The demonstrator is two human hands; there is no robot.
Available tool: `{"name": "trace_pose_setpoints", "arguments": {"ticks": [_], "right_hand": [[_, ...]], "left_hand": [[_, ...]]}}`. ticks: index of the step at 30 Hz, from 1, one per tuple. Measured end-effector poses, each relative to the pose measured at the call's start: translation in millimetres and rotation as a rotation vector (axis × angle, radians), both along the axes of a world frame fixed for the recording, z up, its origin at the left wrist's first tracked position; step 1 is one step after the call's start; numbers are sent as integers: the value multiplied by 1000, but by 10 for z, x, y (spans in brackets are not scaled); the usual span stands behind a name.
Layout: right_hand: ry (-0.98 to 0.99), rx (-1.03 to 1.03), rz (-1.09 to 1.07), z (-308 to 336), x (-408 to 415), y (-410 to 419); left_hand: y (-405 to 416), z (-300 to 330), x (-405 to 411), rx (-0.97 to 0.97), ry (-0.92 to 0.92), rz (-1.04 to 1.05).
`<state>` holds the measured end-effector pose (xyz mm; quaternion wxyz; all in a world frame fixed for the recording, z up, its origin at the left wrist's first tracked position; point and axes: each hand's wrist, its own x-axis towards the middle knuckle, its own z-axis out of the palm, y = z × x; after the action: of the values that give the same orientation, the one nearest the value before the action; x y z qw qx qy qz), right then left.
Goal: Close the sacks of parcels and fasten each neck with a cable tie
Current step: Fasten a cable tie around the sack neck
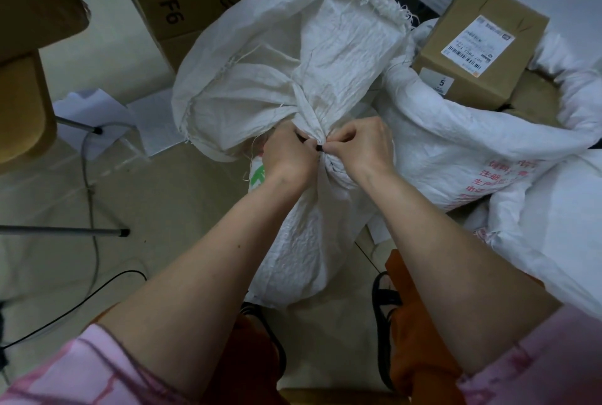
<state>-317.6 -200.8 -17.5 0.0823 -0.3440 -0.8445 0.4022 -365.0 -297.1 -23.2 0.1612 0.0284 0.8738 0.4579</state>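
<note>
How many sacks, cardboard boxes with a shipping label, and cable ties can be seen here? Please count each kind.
White woven sacks: 2, the gathered sack in both hands and the open sack to its right
Cardboard boxes with a shipping label: 1, the labelled box in the open sack
Cable ties: 1, the black cable tie at the gathered neck
Total: 4
</note>
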Motion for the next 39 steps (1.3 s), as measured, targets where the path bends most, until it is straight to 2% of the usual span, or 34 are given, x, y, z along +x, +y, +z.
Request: {"name": "trace_pose_setpoints", "arguments": {"ticks": [5,13,21,26,31,34,37,39], "right_hand": [[33,-139,-37,-52,-24,7],[84,-86,8,-140,-49,-90],[58,191,166,-234,-63,-190],[41,198,188,-229,-75,-159],[-57,545,233,-235,-38,-180],[-64,670,216,-252,-41,-179],[-53,735,219,-278,-84,-158],[-32,693,235,-275,-86,-126]], "left_hand": [[15,10,-50,-85,-4,-65],[-8,22,-123,-63,-121,2],[-48,8,-192,-41,-122,-43],[-54,-1,-213,-34,-127,-70],[-36,-27,-238,-33,-85,-102],[-20,-19,-214,-73,-16,-170],[-39,21,-214,-68,15,-210],[-82,37,-245,-15,-42,-301]]}}
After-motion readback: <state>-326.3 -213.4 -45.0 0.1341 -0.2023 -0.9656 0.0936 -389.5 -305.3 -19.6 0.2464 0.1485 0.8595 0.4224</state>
